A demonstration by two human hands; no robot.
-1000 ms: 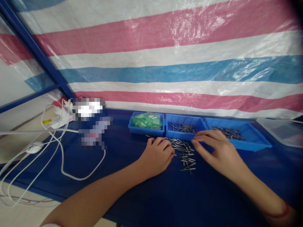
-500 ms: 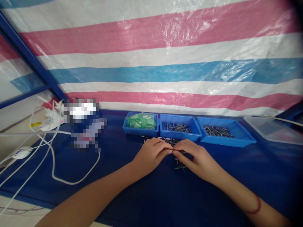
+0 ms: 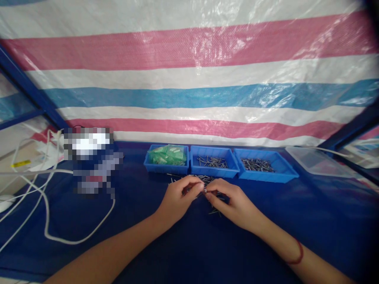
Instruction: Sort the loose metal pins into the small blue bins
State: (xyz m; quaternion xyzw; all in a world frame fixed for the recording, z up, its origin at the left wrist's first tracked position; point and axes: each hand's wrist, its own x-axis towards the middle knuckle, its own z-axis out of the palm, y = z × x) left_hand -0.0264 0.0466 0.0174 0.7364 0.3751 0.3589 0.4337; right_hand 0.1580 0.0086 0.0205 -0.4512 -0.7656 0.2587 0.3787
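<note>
My left hand [image 3: 178, 200] is closed in a pinch, thumb against forefinger, over a loose pile of thin metal pins [image 3: 215, 212] on the blue table. Close by, my right hand [image 3: 235, 202] pinches too, its fingertips nearly meeting those of the left. Between them a small silvery piece [image 3: 205, 190] shows; the fingers hide most of it, and its exact kind cannot be made out. Part of the pile lies hidden under both hands.
Behind the hands stand three blue bins: one with green plastic packets [image 3: 167, 156], a middle bin [image 3: 215, 172] and a right bin [image 3: 268, 176], both with metal pins. A clear plastic lid [image 3: 314, 162] lies right. White cables [image 3: 79, 241] and blurred-out items occupy the left.
The view has swung a little to the right, so everything sits further left. Both hands stay together over the pile, and a silvery bit now shows more plainly between the fingertips.
</note>
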